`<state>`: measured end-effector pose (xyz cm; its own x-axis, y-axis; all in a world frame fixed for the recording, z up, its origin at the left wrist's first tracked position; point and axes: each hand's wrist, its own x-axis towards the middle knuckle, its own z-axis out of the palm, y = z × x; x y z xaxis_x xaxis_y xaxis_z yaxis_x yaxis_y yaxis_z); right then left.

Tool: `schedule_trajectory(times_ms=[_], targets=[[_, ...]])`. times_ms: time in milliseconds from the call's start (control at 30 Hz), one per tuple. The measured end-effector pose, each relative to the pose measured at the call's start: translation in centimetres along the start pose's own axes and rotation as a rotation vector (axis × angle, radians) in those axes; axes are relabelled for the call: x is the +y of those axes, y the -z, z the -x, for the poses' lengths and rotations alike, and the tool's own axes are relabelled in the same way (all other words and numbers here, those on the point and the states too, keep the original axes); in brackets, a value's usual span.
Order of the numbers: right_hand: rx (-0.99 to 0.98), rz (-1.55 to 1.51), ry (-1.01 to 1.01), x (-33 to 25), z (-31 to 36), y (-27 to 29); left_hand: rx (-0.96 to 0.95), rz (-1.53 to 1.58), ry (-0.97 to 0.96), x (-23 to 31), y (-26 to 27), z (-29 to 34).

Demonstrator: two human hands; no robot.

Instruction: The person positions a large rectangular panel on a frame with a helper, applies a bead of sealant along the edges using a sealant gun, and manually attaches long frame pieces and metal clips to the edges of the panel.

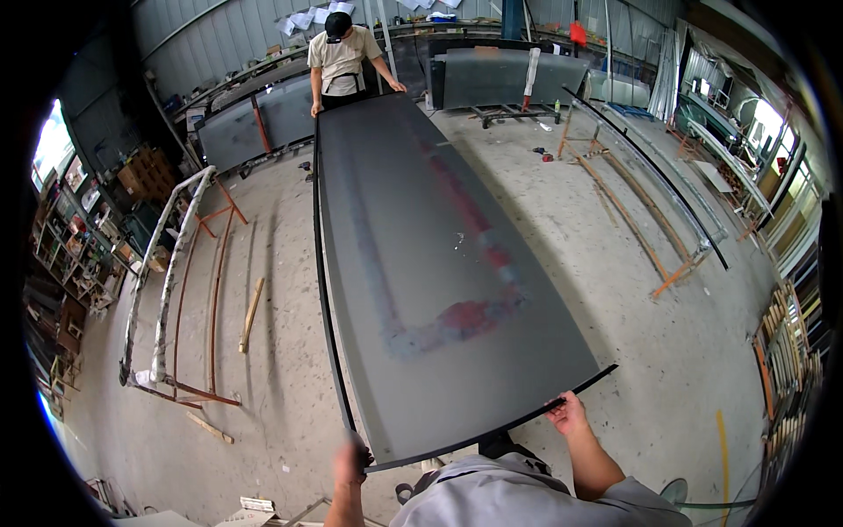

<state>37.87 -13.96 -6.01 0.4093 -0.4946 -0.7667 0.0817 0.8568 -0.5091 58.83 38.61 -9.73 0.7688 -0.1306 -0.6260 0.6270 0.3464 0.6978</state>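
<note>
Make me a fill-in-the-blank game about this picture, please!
1. The person's right hand grips the ____ strip along the near edge of the big panel.
2. Another person wearing a cap stands at the panel's ____ end.
3. A loose wooden stick lies on the ____ beside the panel.
4. The person's left hand is by the panel's near ____ corner.

Missing words: black; far; floor; left.

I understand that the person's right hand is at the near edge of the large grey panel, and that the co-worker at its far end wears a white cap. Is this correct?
Not quite: the cap is black, not white, as the head view shows. The rest stands: the right hand is at the near edge of the large grey panel, and the co-worker is at its far end.
</note>
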Motion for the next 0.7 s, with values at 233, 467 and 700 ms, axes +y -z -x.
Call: schedule_trajectory(times_ms=[233, 467, 700], targets=[[-0.029, -0.008, 0.022, 0.5, 0.3, 0.2, 0.011, 0.005, 0.0, 0.2, 0.1, 0.3], [-0.053, -0.015, 0.033, 0.7, 0.4, 0.0, 0.001, 0.024, -0.002, 0.2, 0.5, -0.5], [-0.063, 0.009, 0.048, 0.7, 1.5, -0.2, -0.027, -0.006, -0.014, 0.2, 1.0, -0.1]])
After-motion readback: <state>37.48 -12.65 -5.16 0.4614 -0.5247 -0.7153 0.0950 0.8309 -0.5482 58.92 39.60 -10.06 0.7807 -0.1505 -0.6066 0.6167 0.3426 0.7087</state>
